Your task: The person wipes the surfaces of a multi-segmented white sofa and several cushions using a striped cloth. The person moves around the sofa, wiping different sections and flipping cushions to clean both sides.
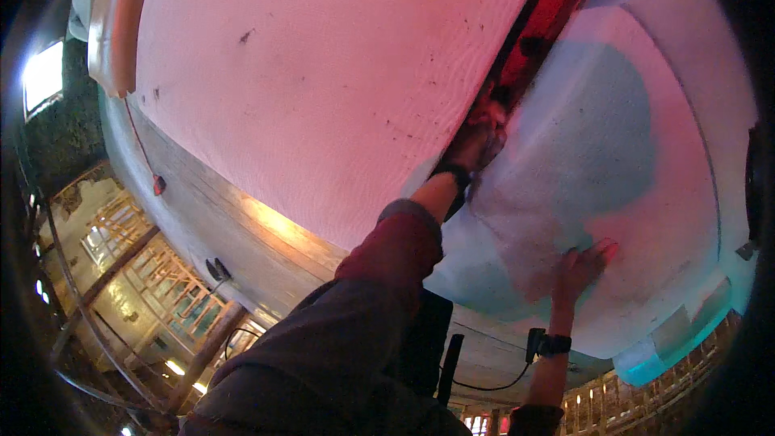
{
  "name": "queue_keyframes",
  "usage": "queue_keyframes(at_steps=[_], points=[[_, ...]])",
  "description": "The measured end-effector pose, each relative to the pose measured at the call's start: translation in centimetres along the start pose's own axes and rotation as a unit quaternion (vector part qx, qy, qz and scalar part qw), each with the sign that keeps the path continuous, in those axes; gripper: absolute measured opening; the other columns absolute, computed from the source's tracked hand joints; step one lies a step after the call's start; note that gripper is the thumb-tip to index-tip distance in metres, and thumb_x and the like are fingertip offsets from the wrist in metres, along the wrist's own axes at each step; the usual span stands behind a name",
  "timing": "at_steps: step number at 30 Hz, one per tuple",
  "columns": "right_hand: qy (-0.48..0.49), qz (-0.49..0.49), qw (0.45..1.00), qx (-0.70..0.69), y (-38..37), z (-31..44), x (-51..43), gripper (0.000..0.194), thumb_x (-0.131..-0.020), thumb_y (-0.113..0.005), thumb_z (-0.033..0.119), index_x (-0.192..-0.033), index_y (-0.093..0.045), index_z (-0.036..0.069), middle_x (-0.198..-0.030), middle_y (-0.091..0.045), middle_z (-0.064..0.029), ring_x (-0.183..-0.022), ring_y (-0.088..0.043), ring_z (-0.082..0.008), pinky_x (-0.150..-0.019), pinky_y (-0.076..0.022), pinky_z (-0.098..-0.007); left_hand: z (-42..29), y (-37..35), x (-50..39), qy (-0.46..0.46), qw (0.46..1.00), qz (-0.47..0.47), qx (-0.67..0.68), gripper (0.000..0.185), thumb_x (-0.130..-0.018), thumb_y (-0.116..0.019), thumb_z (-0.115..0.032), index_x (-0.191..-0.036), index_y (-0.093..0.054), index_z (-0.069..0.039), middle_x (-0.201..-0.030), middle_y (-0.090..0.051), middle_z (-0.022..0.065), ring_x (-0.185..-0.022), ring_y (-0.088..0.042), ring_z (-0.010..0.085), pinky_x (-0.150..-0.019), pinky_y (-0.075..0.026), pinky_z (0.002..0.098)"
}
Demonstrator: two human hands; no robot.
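My left hand (481, 136) reaches into a long, dark gap (533, 54) lit red inside. Its fingers are blurred and in shadow, so what they touch there is hidden. A dark band circles that wrist. My right hand (584, 263) lies against a pale, smooth sheet (605, 127), perhaps leather, on the right side of the gap. Its fingers point right, and whether they pinch the sheet is unclear. A dark strapped device (550, 344) with a cable sits on my right wrist. Left of the gap spreads a wide, finely wrinkled pale sheet (315, 85) with dark specks.
A brownish folded piece (118, 24) hangs at the upper left edge. Below it a red-tipped cord (158, 184) dangles beside a wooden board (272, 221). Metal rails (91, 339) and wooden slatted racks (175, 278) stand at lower left. A bright window (43, 79) is beyond.
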State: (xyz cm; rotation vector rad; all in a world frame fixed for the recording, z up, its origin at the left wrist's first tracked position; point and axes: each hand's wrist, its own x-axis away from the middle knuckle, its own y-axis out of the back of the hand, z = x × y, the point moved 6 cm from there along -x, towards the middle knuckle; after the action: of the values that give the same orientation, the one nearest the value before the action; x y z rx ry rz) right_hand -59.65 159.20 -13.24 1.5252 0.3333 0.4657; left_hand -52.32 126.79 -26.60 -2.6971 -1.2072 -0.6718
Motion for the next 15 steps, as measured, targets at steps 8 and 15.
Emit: queue_keyframes(at_steps=[8,15], points=[[-0.048,0.120,0.991,-0.022,-1.0,-0.4,-0.6,0.076,-0.089,-0.057,0.027,-0.146,-0.020,-0.007,-0.148,-0.020,-0.0381,-0.139,-0.018,-0.0518,-0.115,-0.0163,-0.0559,5.2,6.9,11.3,0.250,0.864,0.226,-0.374,0.073,-0.083,-0.064,-0.046,-0.135,-0.047,0.002,-0.131,-0.055,0.0231,-0.121,-0.052,0.0392,-0.104,-0.040,0.0427],[-0.007,0.106,0.990,-0.091,-1.1,-0.4,-1.0,0.078,-0.086,-0.061,0.031,-0.145,-0.023,-0.005,-0.147,-0.018,-0.0392,-0.139,-0.017,-0.0530,-0.115,-0.0154,-0.0567,-2.3,9.5,17.5,0.077,0.703,0.481,-0.519,0.028,-0.084,-0.057,-0.024,-0.092,-0.071,-0.001,-0.097,-0.070,0.0183,-0.088,-0.069,0.0313,-0.077,-0.055,0.0438]])
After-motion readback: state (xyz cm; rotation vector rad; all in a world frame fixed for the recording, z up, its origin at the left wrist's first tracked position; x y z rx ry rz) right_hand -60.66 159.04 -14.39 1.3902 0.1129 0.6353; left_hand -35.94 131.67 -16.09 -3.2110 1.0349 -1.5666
